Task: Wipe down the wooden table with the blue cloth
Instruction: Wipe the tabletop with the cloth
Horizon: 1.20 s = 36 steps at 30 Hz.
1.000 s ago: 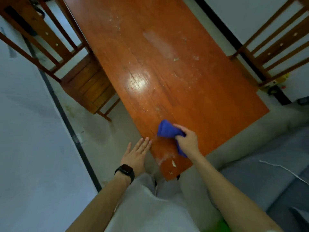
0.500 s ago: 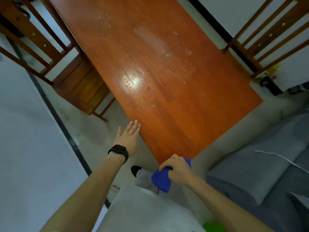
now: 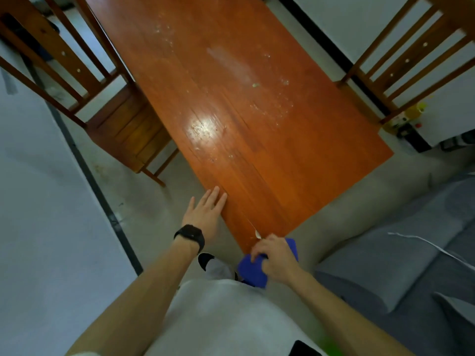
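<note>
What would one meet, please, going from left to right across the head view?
The left chair, left hand at the edge of the wooden table, right hand gripping the blue cloth, right chair.

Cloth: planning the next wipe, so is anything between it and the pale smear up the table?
Nothing visible. The right hand grips the cloth off the table's near corner; only crumbs lie between it and the smear. The left hand rests at the left edge, aside.
</note>
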{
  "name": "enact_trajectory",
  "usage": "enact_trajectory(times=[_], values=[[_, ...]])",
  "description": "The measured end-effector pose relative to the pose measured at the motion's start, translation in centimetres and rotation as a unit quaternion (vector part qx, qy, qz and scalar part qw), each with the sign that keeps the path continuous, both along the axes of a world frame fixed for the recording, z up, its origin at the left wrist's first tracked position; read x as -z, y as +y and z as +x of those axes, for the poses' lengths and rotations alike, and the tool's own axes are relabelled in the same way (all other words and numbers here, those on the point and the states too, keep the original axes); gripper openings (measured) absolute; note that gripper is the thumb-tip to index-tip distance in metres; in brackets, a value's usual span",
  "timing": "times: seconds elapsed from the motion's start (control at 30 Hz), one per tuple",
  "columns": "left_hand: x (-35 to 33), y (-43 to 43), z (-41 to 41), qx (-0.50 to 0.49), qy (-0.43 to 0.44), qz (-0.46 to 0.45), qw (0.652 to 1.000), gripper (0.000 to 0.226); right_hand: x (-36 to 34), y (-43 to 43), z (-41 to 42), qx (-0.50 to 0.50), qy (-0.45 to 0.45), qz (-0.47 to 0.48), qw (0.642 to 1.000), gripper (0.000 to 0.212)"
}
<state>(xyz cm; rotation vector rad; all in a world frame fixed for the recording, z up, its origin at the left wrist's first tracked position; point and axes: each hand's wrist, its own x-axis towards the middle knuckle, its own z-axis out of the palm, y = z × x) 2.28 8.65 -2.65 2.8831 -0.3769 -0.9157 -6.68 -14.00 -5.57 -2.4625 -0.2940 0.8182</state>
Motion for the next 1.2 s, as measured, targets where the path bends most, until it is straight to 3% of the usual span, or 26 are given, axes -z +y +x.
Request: enact_trajectory(times=[0.07, 0.13, 0.3, 0.47, 0.6, 0.67, 0.83, 0.93, 1.1, 1.2], values=[[0.3, -1.5, -2.3, 0.020, 0.010, -0.005, 1.000, 0.079, -0.8, -3.7, -2.2, -0.004, 0.062, -0.036, 0.997, 0.042], [0.6, -2.8, -4.1, 0.028, 0.045, 0.002, 0.999, 0.077, -1.4, -6.0, -1.7, 0.078, 0.051, -0.023, 0.995, 0.043], [-0.1, -4.5, -5.6, -0.009, 0.117, 0.010, 0.993, 0.084, -1.6, -4.0, 4.6, 0.222, -0.172, 0.063, 0.958, 0.053], [-1.9, -4.4, -4.2, 0.027, 0.146, 0.045, 0.988, 0.084, -0.1, -0.6, 2.2, 0.112, -0.054, -0.019, 0.992, 0.059], [-2.3, -4.8, -3.8, 0.032, 0.165, 0.061, 0.984, 0.081, -0.2, -3.2, -3.7, 0.106, 0.033, -0.026, 0.994, 0.047], [-2.4, -5.0, -3.8, 0.036, 0.167, 0.069, 0.983, 0.077, -0.3, -5.6, -5.1, 0.162, 0.058, -0.015, 0.985, 0.050], [-2.5, -4.7, -2.8, 0.056, 0.138, 0.051, 0.988, 0.066, -2.3, -9.6, -1.1, 0.320, -0.109, 0.051, 0.940, 0.059], [-2.2, -3.5, -1.3, 0.049, 0.113, 0.044, 0.991, 0.066, -3.1, -10.0, 3.8, 0.398, -0.165, 0.071, 0.900, 0.054], [-1.9, 0.6, 4.5, 0.048, 0.084, 0.045, 0.994, 0.071, -1.7, -9.4, 11.2, 0.541, -0.140, 0.073, 0.826, 0.050], [-1.9, 3.9, 9.2, 0.055, 0.061, 0.040, 0.996, 0.072, 0.3, -6.8, 13.3, 0.574, -0.105, -0.014, 0.812, 0.055]])
